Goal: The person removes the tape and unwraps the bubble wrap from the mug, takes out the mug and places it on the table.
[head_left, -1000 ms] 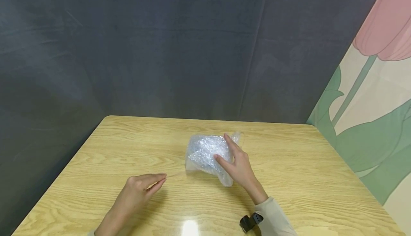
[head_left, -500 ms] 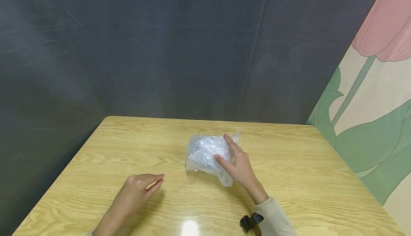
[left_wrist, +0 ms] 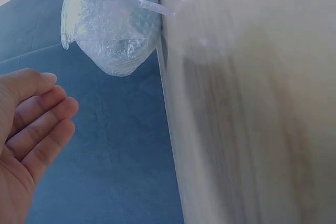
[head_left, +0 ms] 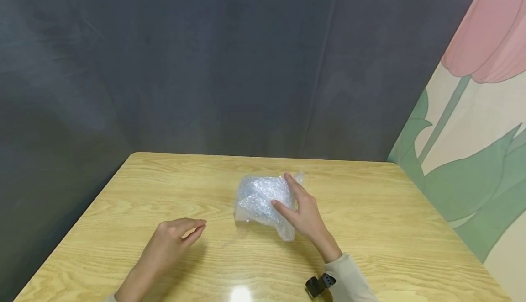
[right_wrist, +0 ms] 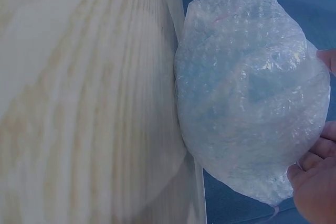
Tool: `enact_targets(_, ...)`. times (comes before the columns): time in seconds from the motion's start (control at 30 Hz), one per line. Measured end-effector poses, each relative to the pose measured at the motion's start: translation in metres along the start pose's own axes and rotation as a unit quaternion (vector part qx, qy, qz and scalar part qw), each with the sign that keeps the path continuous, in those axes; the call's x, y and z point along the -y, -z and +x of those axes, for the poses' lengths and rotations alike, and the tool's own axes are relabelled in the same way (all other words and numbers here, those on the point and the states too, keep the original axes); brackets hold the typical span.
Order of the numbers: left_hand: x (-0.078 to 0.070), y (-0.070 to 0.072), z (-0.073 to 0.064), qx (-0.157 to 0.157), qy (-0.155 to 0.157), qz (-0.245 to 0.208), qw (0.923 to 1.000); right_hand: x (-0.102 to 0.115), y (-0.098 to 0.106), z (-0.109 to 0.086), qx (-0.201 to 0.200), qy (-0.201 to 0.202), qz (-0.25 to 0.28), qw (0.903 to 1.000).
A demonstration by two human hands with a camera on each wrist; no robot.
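Observation:
A package in clear bubble wrap [head_left: 259,199] rests on the wooden table, shiny and rounded, with a loose flap at its near right. My right hand [head_left: 306,213] grips its right side, thumb across the front and a finger reaching over the top. What the wrap encloses is hidden. From the package's left side a thin clear tape strip [left_wrist: 153,7] sticks out loose. To the left of the package my left hand [head_left: 170,242] hovers over the table, fingers [left_wrist: 50,108] softly bent and thumb close to them, nothing between them. Space separates it from the strip.
The wooden table [head_left: 390,229] has a dark grey-blue curtain [head_left: 213,64] behind it and along its left. A wall with a painted pink tulip [head_left: 481,37] stands at the right. A black wrist device [head_left: 319,285] is on the right sleeve.
A second ago my left fingers pinched the tape strip, stretched out from the package; they have let it go and drawn slightly left. My right hand keeps its hold, and the head view has shifted slightly.

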State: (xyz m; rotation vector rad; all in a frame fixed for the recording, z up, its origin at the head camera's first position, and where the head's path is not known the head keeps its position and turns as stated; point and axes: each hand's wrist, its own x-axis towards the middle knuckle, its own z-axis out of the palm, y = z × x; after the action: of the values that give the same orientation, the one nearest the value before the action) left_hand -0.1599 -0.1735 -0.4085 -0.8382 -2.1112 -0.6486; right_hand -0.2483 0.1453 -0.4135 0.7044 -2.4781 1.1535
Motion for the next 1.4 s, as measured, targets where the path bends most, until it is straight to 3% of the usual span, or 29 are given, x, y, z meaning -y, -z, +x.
enact_targets(0.47,0.006,0.0,0.023,-0.02,-0.008,-0.01,0.9997,0.003,0.006,0.0,-0.006,0.009,-0.021,0.9997)
enact_targets(0.63,0.008,-0.003,0.033,-0.028,0.009,-0.01,0.9995,0.006,0.007,0.002,-0.006,0.015,-0.025,0.9996)
enact_targets(1.03,0.015,-0.017,0.051,-0.066,0.063,-0.055,0.9943,0.016,0.009,0.006,-0.011,0.049,-0.031,0.9983)
enact_targets(1.23,0.016,-0.03,0.057,-0.07,0.134,-0.116,0.9817,0.018,0.008,0.007,-0.014,0.07,-0.036,0.9968)
enact_targets(1.3,0.016,-0.035,0.059,-0.059,0.167,-0.147,0.9732,0.018,0.007,0.007,-0.021,0.08,-0.039,0.9958)
enact_targets(1.4,0.015,-0.042,0.061,-0.032,0.222,-0.2,0.9539,0.017,0.006,0.008,-0.037,0.099,-0.041,0.9936)
